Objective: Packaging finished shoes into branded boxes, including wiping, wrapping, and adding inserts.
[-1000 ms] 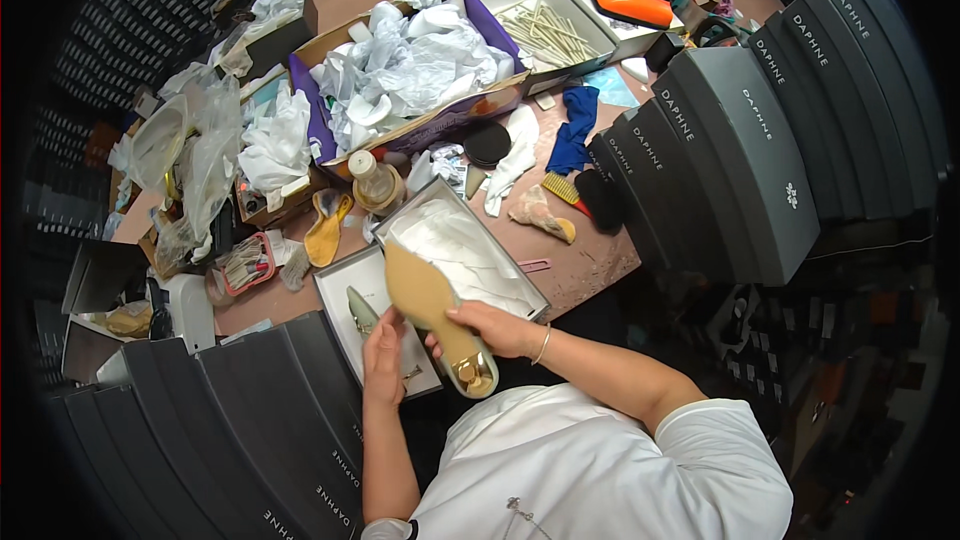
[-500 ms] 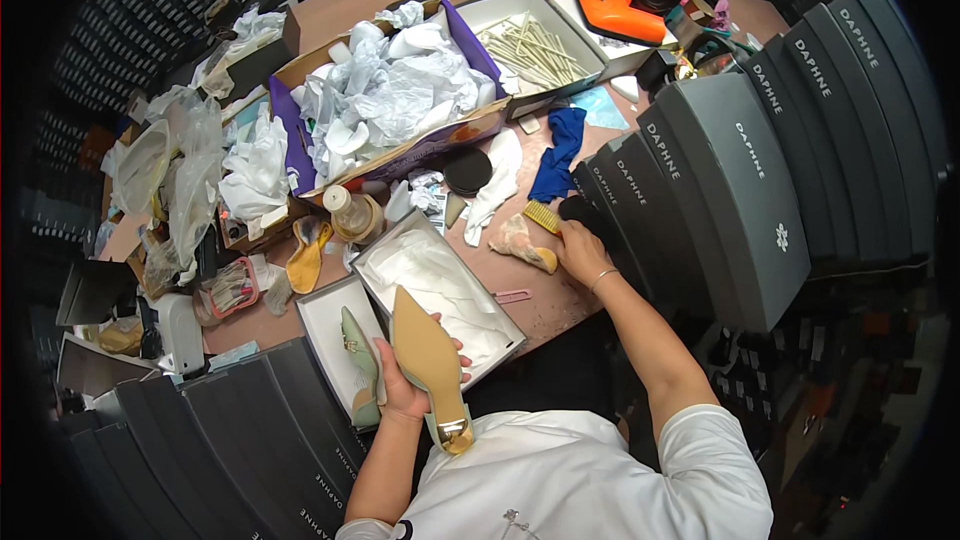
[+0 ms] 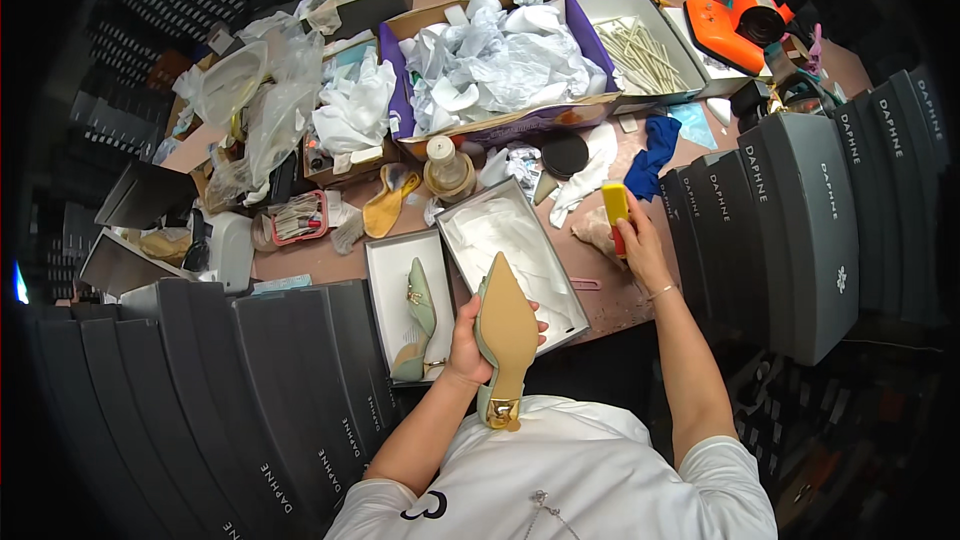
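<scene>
My left hand (image 3: 468,344) is closed round a pale green pointed shoe (image 3: 508,325). Its tan sole is turned up, and a shiny gold heel points toward my shirt. Its mate, a green shoe (image 3: 421,305) with a gold ornament, lies on its side in an open shoebox (image 3: 380,270). White tissue paper (image 3: 510,240) lines the tray beside it, partly under the held shoe. Over the table's right side, my right hand (image 3: 643,248) grips a small yellow-and-red brush (image 3: 617,215) upright. A crumpled beige cloth (image 3: 594,230) lies just left of that hand.
Stacked dark shoeboxes stand at right (image 3: 785,240) and left (image 3: 200,360). Behind the work area are a purple carton (image 3: 540,118) of white paper, a box of thin sticks (image 3: 650,52), a bottle (image 3: 447,172), a blue cloth (image 3: 655,157) and an orange heat gun (image 3: 722,35).
My right hand has picked the brush up from beside the beige cloth and turned it upright. The left hand still holds the shoe sole up. The whole view has shifted.
</scene>
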Tool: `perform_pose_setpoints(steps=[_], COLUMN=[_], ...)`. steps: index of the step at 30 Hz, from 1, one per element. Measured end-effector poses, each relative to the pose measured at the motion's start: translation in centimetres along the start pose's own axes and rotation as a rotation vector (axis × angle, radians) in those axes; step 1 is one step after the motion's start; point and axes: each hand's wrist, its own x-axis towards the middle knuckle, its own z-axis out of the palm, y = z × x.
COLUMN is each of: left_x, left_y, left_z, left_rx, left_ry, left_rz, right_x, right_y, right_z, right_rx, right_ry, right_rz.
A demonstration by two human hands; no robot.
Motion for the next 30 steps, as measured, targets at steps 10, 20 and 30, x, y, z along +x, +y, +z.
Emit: perform_pose_setpoints(steps=[10,20,30], left_x=[-2.1,-3.1,-4.9], left_y=[0.6,0.2,0.2], left_z=[-0.6,-0.9,-0.7], left_rx=[0.079,0.184,0.261], left_ry=[0.026,-0.163,-0.06], left_rz=[-0.008,-0.146,-0.015], right_x=[-9.5,-9.9,-7.2], right_y=[-15.2,-14.2,-13.1], right_z=[3.0,1.1,0.9], right_rx=[-0.713,-0.997,-0.87], right_ry=[-0.475,-0.371,-0.032], right_rz=[-0.765,-0.975,-0.68])
